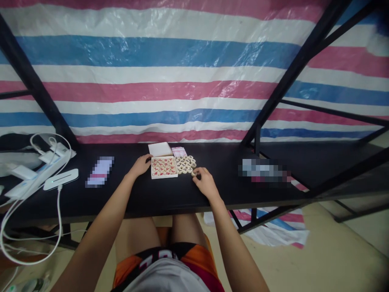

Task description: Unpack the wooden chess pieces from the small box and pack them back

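Observation:
A small open box [164, 167] filled with round pale game pieces with red marks sits on the black table [170, 194]. My left hand [140, 165] rests against the box's left side, fingers curled on its edge. To the right of the box lie several loose round pieces [185, 163] with dark marks. My right hand [204, 181] pinches one round piece [193, 173] at the near edge of that group. The box lid [160, 149] and a pink slip [179, 151] lie just behind.
White power strips, chargers and cables [45, 170] crowd the table's left end. Blurred patches [99, 171] [263, 170] lie left and right of the box. Black frame bars [291, 73] rise at both sides against a striped tarp. My legs are under the table.

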`<state>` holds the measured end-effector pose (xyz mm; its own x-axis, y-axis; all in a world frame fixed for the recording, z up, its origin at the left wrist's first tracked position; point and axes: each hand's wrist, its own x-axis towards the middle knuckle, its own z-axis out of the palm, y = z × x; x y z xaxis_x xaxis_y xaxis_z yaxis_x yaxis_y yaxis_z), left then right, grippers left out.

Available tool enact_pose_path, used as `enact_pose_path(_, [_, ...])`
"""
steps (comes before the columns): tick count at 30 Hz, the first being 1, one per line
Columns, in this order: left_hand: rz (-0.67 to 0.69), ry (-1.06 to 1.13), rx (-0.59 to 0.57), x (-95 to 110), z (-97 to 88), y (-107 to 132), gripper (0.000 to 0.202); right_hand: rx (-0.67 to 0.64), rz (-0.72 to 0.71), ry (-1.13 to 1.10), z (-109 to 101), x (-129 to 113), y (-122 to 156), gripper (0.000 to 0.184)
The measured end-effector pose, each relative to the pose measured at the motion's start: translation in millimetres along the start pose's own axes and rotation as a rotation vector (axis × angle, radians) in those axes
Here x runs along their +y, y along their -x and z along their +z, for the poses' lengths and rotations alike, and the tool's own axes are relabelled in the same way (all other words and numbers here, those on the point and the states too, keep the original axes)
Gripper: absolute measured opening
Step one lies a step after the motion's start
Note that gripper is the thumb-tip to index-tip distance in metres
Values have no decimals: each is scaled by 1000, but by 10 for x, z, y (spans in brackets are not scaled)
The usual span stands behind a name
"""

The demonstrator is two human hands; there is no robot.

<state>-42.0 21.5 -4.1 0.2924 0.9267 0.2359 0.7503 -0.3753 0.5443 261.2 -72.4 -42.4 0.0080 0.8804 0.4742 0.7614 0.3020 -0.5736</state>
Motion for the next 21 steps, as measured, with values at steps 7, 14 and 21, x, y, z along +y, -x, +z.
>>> enact_pose_path(7, [2,-8,-1,-12,10,-2,34,21,17,-27,2,-1,8,15])
enact_pose_path(14, [0,0,1,19,-12,11,34,68,85,73,30,50,-3,10])
enact_pose_path(21, [-6,-11,5,28,-6,10,34,45,159,274,-10,-34,7,22])
